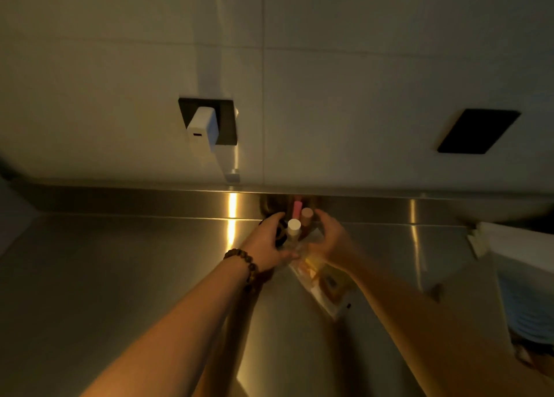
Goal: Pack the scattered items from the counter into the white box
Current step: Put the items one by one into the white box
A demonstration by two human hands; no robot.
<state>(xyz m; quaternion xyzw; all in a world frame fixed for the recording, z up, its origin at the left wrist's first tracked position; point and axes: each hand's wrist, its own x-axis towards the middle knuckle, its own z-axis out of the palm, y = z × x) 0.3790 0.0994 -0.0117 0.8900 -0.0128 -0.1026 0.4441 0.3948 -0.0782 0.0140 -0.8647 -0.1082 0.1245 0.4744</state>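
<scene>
Several small items stand clustered at the back of the steel counter (pixel 120 276): a bottle with a white cap (pixel 294 226), a bottle with a beige cap (pixel 307 214) and a pink stick (pixel 297 207) behind them. My left hand (pixel 266 243), with a bead bracelet on its wrist, curls around a dark round item (pixel 281 231) beside the white-capped bottle. My right hand (pixel 329 240) is cupped with its fingers apart, just right of the bottles and blurred. Clear plastic packets (pixel 323 279) lie under my right wrist. The white box (pixel 509 246) sits at the right edge.
A steel upstand runs along the tiled wall behind the items. A white charger (pixel 202 128) is plugged into a black socket above the counter, and a second black plate (pixel 478 131) is on the wall to the right. Something blue (pixel 527 309) lies in the box.
</scene>
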